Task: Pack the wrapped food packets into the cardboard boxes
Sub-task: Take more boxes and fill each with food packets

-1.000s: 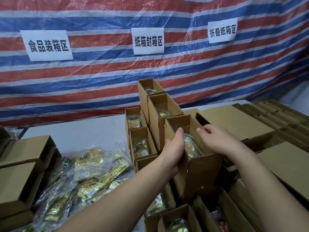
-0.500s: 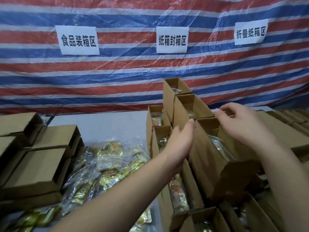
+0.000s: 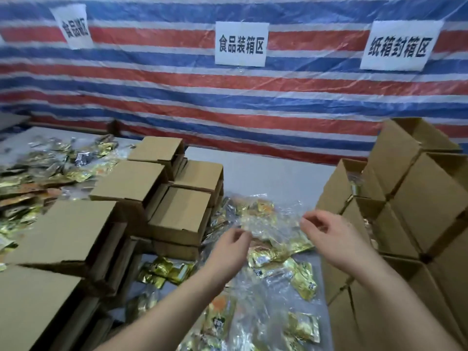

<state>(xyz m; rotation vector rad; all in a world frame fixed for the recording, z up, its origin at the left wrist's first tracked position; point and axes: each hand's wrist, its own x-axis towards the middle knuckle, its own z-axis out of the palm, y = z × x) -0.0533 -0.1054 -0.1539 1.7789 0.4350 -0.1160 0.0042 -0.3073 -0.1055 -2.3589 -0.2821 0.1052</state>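
Two hands are hovering over the heap of wrapped packets (image 3: 263, 219) on the table (image 3: 266, 171), and both are empty. The left hand (image 3: 231, 245) and the right hand (image 3: 326, 233) are each showing a loosely curled grip. The nearest packets are lying just ahead of and under the fingertips, between both grips, about equally near to each. The open boxes (image 3: 405, 188) are standing to the right of the right grip.
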